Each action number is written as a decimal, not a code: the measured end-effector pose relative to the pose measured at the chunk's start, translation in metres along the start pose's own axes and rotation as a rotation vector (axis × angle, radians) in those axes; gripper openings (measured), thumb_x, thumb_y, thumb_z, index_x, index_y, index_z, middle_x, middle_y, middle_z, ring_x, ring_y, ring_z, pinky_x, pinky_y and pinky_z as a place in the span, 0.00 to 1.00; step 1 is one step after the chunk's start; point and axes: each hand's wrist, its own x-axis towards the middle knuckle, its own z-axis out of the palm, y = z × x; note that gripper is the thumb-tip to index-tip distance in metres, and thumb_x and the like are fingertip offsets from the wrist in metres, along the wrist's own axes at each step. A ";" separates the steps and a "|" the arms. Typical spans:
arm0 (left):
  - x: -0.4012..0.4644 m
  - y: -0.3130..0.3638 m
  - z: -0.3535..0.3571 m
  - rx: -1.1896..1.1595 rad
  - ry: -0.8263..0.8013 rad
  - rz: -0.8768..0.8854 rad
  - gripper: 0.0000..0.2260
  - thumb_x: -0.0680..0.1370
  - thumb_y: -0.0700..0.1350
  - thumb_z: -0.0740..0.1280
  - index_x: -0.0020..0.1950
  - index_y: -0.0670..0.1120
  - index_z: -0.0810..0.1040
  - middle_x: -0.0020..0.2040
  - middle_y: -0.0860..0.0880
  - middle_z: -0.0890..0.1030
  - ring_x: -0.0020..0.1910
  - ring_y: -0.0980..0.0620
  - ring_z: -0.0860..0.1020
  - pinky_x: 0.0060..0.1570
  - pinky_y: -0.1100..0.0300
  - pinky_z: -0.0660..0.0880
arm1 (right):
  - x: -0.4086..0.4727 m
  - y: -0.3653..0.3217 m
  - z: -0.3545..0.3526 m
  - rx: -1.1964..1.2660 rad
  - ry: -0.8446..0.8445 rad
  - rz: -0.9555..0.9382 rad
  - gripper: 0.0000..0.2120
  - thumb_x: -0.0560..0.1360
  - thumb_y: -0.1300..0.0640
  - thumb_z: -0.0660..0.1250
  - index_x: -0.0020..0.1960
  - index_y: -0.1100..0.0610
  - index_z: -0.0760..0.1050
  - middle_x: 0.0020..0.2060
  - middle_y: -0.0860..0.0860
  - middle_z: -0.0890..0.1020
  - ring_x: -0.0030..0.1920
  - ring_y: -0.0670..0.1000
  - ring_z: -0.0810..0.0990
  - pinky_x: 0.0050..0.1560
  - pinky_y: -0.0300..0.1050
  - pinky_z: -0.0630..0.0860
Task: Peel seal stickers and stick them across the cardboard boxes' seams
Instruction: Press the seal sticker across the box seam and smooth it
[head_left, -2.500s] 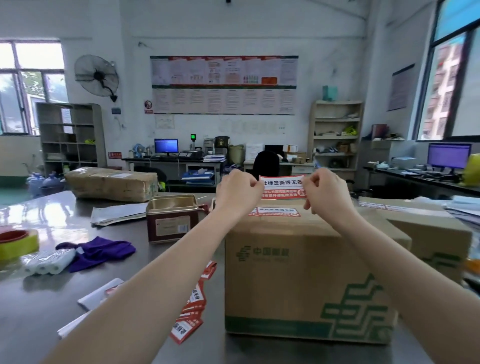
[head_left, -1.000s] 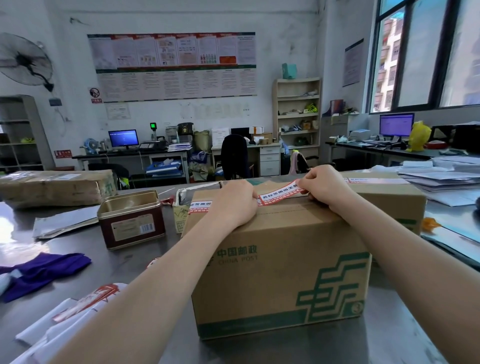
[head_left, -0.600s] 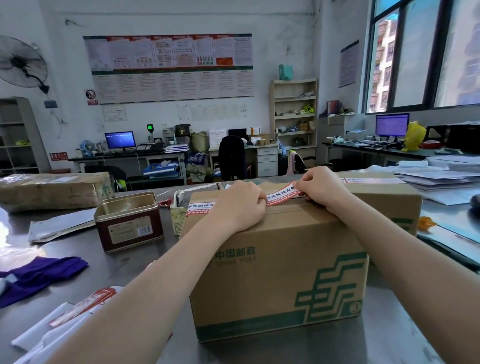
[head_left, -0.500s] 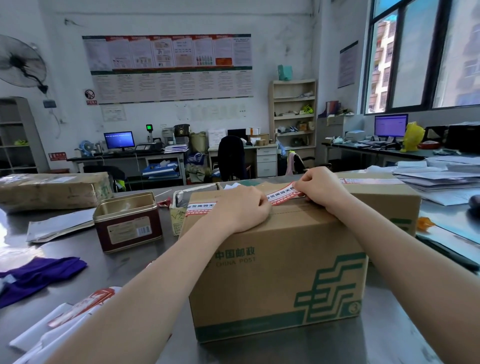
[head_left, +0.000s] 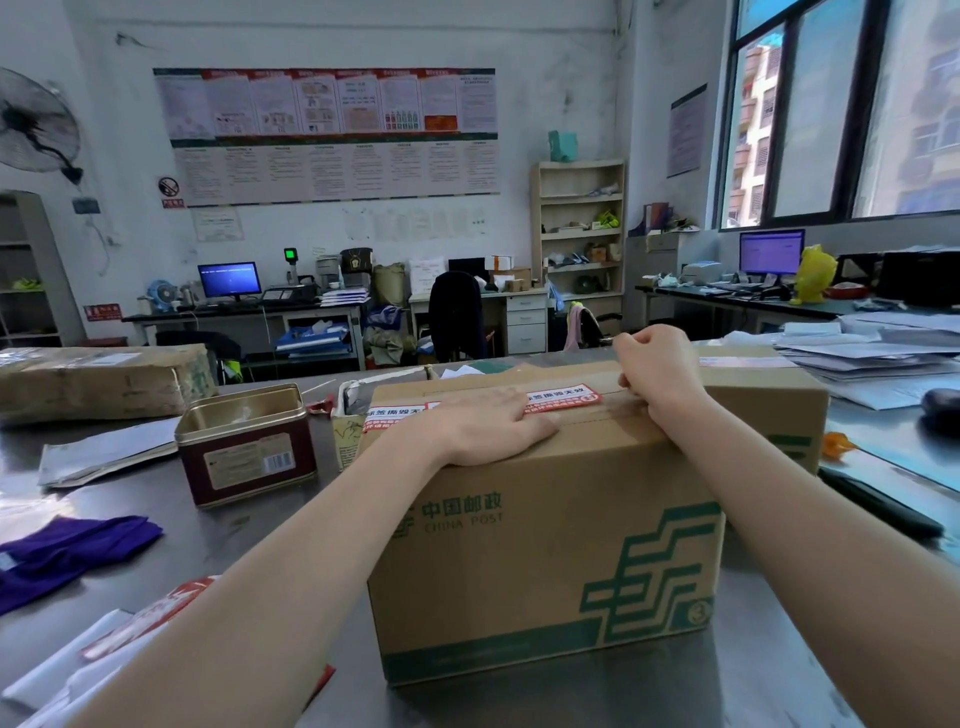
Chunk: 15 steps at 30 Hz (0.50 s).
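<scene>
While a tin (head_left: 247, 441) flanks the box (head_left: 545, 545), left hand (head_left: 485, 428) flat, right hand (head_left: 657, 371) grip curled.

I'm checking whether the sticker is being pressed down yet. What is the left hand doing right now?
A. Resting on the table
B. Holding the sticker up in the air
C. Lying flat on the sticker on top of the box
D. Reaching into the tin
C: the left hand lies with straight fingers on the sticker atop the box.
</scene>
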 end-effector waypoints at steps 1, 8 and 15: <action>0.000 0.001 0.000 0.006 0.004 -0.004 0.32 0.78 0.65 0.45 0.78 0.48 0.51 0.78 0.50 0.51 0.77 0.53 0.50 0.74 0.52 0.47 | 0.000 0.000 0.001 0.000 -0.004 -0.002 0.20 0.76 0.61 0.58 0.25 0.58 0.66 0.22 0.53 0.71 0.28 0.52 0.71 0.27 0.40 0.62; 0.018 0.036 0.001 -0.005 0.006 0.051 0.33 0.78 0.66 0.47 0.76 0.47 0.57 0.77 0.47 0.56 0.76 0.49 0.56 0.72 0.50 0.54 | 0.001 0.003 0.000 0.005 0.003 -0.023 0.19 0.77 0.60 0.57 0.27 0.59 0.68 0.25 0.54 0.74 0.25 0.49 0.69 0.28 0.41 0.64; 0.042 0.055 0.005 -0.081 -0.017 0.177 0.35 0.70 0.72 0.44 0.72 0.59 0.62 0.72 0.49 0.66 0.71 0.48 0.64 0.68 0.44 0.62 | 0.007 0.007 0.001 0.038 0.012 -0.038 0.19 0.76 0.61 0.58 0.26 0.59 0.66 0.24 0.54 0.74 0.24 0.49 0.69 0.28 0.41 0.65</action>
